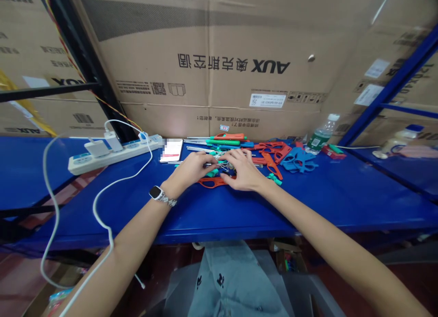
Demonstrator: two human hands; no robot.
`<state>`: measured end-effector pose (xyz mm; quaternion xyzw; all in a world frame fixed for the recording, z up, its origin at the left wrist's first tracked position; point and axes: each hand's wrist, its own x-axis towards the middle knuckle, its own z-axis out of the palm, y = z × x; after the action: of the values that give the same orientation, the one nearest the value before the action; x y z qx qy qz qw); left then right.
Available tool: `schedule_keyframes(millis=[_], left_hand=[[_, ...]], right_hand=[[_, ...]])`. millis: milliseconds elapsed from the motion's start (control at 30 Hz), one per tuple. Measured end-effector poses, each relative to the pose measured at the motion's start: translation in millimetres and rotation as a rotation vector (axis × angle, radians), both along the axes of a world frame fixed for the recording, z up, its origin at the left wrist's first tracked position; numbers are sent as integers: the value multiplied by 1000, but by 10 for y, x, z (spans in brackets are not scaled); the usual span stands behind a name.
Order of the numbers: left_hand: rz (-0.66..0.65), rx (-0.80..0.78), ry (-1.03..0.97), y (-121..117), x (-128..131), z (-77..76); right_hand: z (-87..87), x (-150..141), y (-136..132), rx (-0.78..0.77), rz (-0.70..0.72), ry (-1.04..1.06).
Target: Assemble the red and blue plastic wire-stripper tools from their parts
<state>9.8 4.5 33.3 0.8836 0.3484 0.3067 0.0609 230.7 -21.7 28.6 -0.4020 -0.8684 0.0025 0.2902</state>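
R forearm [337,239], orange handle [219,182] cam-side of L hand [192,168]

Hands [193,168] [242,171] among green pieces [212,173], grip unclear

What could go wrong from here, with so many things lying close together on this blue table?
The white cable from the power strip appears to pass over the left forearm; moving that arm might tug it. The phone lies close beside the left hand and could be knocked. Small green pieces and orange pieces crowd around the right hand, so some might be pushed aside or mixed up.
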Motion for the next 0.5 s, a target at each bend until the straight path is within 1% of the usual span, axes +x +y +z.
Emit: schedule_keyframes(millis=[167, 400, 500], left_hand=[[-60, -60, -121, 14, 2, -38], [-99, -78, -118, -11, -11, -4], [-110, -87, -121, -6, -17, 12]], right_hand=[[-60, -48, 53, -57, 60, 50], [-63, 16, 86, -116, 71, 167], [-62, 22, 84, -109, 76, 213]])
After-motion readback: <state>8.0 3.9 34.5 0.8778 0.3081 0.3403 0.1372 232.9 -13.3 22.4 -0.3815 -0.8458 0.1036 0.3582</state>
